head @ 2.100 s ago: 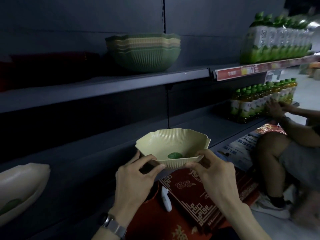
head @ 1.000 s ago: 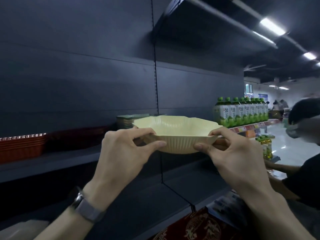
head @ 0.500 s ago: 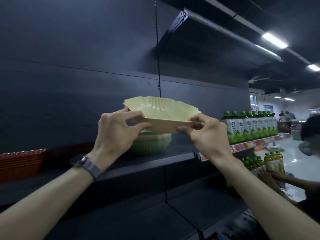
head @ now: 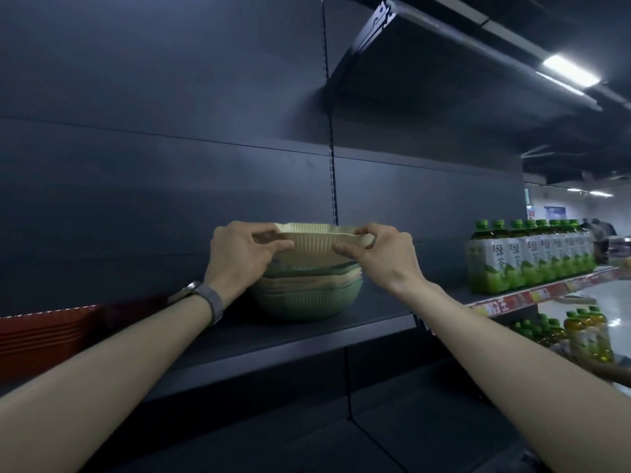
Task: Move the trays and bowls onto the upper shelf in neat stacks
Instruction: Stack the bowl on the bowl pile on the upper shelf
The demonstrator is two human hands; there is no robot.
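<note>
Around: red trays (head: 44, 329) stacked at the shelf's left end, well apart from the bowls; green tea bottles (head: 529, 257) in a row to the right.
Bowl: cream bowl (head: 312, 245), ribbed wall, scalloped rim, base at the top of the bowl stack (head: 307, 295) on the upper shelf (head: 307, 332); whether it is fully seated cannot be told.
Left hand (head: 239, 257): pinches the bowl's left rim.
Right hand (head: 386, 254): pinches the right rim.
Room: the stack stands near the shelf's front edge; the overhead shelf is high above.

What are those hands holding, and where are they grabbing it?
A pale yellow bowl. The left hand pinches its left rim and the right hand its right rim, over the stack of bowls.
</note>
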